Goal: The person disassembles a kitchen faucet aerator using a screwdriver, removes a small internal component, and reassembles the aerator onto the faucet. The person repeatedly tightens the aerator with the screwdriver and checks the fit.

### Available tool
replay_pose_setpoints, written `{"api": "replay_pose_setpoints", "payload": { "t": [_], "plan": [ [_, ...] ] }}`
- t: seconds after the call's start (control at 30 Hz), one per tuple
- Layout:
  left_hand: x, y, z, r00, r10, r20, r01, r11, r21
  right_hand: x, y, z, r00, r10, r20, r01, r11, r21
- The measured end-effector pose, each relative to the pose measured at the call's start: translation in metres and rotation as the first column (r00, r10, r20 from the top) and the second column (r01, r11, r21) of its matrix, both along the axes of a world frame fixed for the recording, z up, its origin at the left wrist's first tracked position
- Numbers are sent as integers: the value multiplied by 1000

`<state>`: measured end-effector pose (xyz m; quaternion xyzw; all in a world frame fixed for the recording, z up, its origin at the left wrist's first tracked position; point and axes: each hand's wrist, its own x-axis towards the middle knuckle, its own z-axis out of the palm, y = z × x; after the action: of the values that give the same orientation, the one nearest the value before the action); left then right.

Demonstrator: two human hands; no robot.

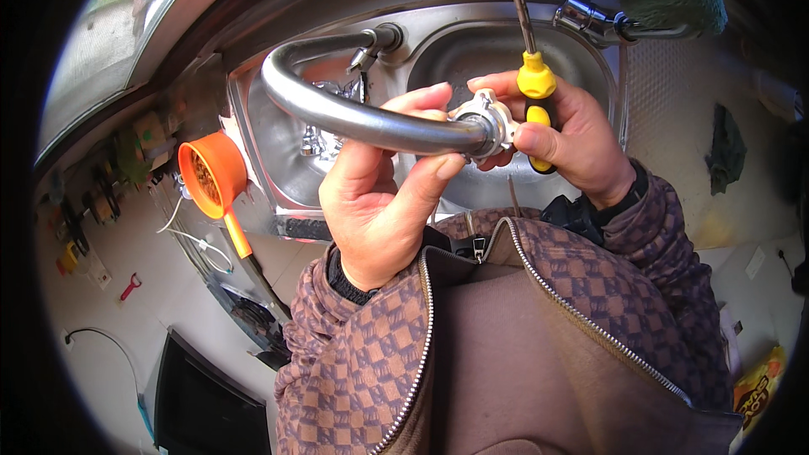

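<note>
A curved metal faucet spout arches over the sink toward me. My left hand is closed round it close to its free end, thumb below and fingers above. At that end sits a pale, lobed ring-shaped fitting, touched by fingertips of my right hand. The same right hand also holds a screwdriver with a yellow and black handle, its shaft pointing up and away from me. Part of the fitting is hidden behind my fingers.
A double-bowl steel sink lies beneath. Chrome parts rest in its left bowl; another chrome fixture is at the back right. An orange long-handled scoop with brown contents stands left. A dark cloth lies right.
</note>
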<state>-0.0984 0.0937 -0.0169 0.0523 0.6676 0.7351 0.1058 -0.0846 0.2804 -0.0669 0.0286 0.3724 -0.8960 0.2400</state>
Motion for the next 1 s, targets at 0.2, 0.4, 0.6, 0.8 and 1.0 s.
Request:
{"api": "replay_pose_setpoints", "payload": {
  "t": [0.2,0.4,0.6,0.8,1.0],
  "plan": [
    [0,2,10,990,-33,136,33,999,3,16,-12,5,988,150,25,-150,989,11],
    [-3,-2,5,976,-120,179,90,981,170,21,-14,6,995,78,64,-77,997,-9],
    [2,-4,-6,985,-111,131,76,965,251,24,-1,4,999,-22,41,18,995,94],
    [12,6,-20,879,-278,387,170,942,290,37,-11,5,988,-156,-3,149,935,321],
    [15,-5,-34,858,-293,422,153,930,334,56,22,17,996,-40,76,-2,870,492]
  ]
}}
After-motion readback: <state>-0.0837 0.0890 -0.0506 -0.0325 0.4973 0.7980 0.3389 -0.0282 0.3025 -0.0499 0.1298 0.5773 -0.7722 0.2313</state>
